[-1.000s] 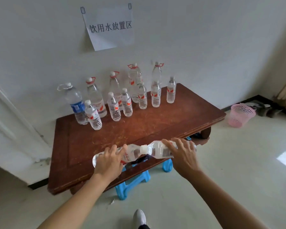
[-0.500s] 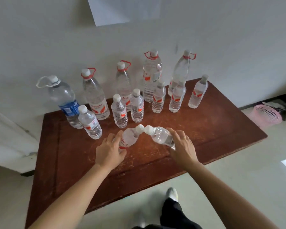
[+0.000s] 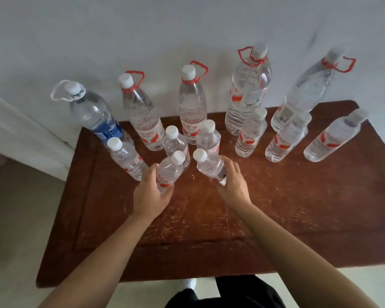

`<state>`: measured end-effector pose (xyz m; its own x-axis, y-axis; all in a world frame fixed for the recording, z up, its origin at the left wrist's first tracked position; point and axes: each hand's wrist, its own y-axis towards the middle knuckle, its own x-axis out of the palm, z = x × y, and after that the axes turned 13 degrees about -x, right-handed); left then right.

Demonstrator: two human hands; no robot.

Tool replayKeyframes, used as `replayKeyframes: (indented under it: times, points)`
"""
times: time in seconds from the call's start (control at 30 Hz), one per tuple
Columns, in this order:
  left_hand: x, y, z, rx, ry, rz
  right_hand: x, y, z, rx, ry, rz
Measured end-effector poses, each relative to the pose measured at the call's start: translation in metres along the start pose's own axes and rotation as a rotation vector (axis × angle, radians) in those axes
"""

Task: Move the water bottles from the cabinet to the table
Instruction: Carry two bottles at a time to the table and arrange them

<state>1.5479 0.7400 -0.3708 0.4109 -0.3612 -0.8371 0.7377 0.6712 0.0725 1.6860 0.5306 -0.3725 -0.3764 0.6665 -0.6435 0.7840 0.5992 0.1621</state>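
Observation:
My left hand [image 3: 150, 195] grips a small clear water bottle [image 3: 170, 168] with a white cap and red label, held nearly upright over the brown wooden table [image 3: 276, 207]. My right hand [image 3: 233, 185] grips a second small bottle [image 3: 210, 166] of the same kind, its cap leaning left. Both sit just in front of a row of small bottles [image 3: 249, 134]. I cannot tell whether their bases touch the tabletop; my fingers hide them.
Several large bottles with red carry loops [image 3: 191, 107] stand along the white wall at the table's back edge, and one with a blue label [image 3: 93, 114] at the far left. Bare tabletop lies between my arms and the near edge.
Both hands have carried their bottles forward from the table's near edge to the row of small bottles and tipped them from lying sideways to nearly upright. The camera has moved closer.

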Motion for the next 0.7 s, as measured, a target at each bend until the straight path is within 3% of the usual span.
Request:
replayKeyframes:
  times: [0.37,0.57,0.7]
  points:
    - [0.014,-0.008,-0.007,-0.124,-0.234,0.083,0.002,-0.007,0.017,-0.036,0.044,0.016]
    - [0.005,-0.024,-0.019,-0.305,-0.377,0.153,0.008,-0.017,0.014,0.156,0.094,0.201]
    - [0.008,-0.030,-0.025,-0.313,-0.400,0.106,0.010,-0.013,0.009,0.230,0.163,0.250]
